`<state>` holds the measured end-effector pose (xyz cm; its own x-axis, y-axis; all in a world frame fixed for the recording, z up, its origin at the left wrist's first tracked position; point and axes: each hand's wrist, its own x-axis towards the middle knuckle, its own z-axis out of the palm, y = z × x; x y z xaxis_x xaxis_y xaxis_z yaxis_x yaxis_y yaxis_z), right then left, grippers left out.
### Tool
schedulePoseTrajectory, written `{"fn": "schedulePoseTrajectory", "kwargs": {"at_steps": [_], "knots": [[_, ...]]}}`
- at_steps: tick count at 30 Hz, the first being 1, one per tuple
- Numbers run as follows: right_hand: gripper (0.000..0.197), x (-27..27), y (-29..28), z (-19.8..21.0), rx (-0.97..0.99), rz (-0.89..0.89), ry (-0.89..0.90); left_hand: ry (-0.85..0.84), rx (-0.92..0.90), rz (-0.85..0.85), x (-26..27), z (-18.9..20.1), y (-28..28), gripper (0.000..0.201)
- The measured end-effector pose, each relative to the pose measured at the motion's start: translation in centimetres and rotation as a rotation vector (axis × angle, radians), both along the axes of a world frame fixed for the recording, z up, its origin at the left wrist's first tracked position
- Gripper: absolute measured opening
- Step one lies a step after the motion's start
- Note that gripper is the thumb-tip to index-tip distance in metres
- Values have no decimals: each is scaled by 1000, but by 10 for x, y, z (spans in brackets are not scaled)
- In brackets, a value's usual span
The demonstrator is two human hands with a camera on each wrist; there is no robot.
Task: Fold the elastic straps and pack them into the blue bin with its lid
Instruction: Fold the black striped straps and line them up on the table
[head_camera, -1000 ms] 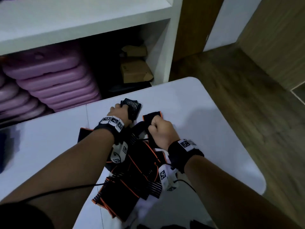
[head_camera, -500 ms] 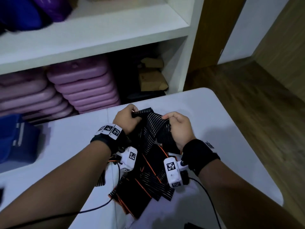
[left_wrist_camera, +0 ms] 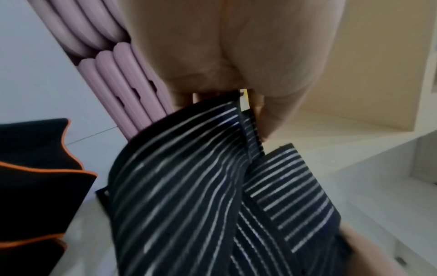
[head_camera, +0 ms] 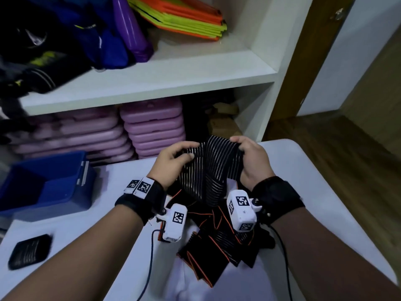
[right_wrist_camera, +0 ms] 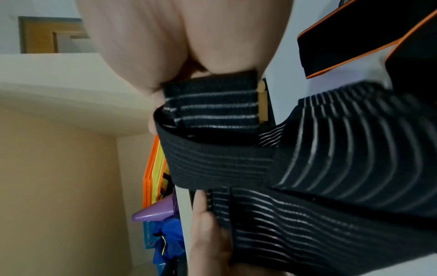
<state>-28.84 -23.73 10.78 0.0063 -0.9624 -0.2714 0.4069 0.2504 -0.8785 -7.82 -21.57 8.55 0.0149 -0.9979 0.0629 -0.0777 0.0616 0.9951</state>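
A black elastic strap with thin white stripes (head_camera: pixel 213 168) hangs in the air between both hands above the white table (head_camera: pixel 308 181). My left hand (head_camera: pixel 173 161) pinches its left end, thumb on top; in the left wrist view the strap (left_wrist_camera: pixel 189 196) runs down from the fingers. My right hand (head_camera: pixel 249 159) grips the right end, and the strap (right_wrist_camera: pixel 224 149) wraps over its fingers. Below lies a heap of black straps with orange edging (head_camera: pixel 217 240). The blue bin (head_camera: pixel 50 183) stands open at the left of the table.
A folded black strap (head_camera: pixel 29 250) lies at the table's near left. Behind the table a white shelf unit (head_camera: pixel 152 77) holds stacked pink cases (head_camera: pixel 152 127), bags and orange-yellow folders. Wooden floor (head_camera: pixel 347 170) lies past the table's right edge.
Both hands have lifted the striped strap off the heap and drawn its ends apart. The head view has tilted up, bringing the blue bin and the upper shelf into sight.
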Motion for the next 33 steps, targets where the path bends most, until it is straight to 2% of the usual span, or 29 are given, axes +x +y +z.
{"fn": "schedulePoseTrajectory", "kwargs": {"at_steps": [5,7,10,13,16,18,21,25,27,30,33], "knots": [[42,33,26,17,-27,54,62,-63,-47,-192,12,15,21,20],[40,47,37,19,-38,73,53,-104,-86,-144,14,16,26,15],[36,60,55,14,-59,82,-24,-37,-82,-14,22,15,29,14],[25,65,77,5,-116,96,70,81,-83,25,35,20,35,10],[11,68,91,1,-120,-10,119,109,-81,-18,44,24,40,12],[11,67,91,4,-127,-93,122,34,-72,-57,44,26,44,9],[12,62,87,15,-162,-267,184,-11,-3,-52,45,33,48,23],[15,46,77,26,-222,-396,392,-186,-86,-53,51,41,38,36],[19,38,71,32,-312,-417,637,-267,-95,-30,50,49,31,41],[21,30,62,50,-486,-369,954,-337,-92,-33,42,65,24,37],[23,24,52,73,-568,-255,1157,-354,-91,-46,34,76,19,38]]}}
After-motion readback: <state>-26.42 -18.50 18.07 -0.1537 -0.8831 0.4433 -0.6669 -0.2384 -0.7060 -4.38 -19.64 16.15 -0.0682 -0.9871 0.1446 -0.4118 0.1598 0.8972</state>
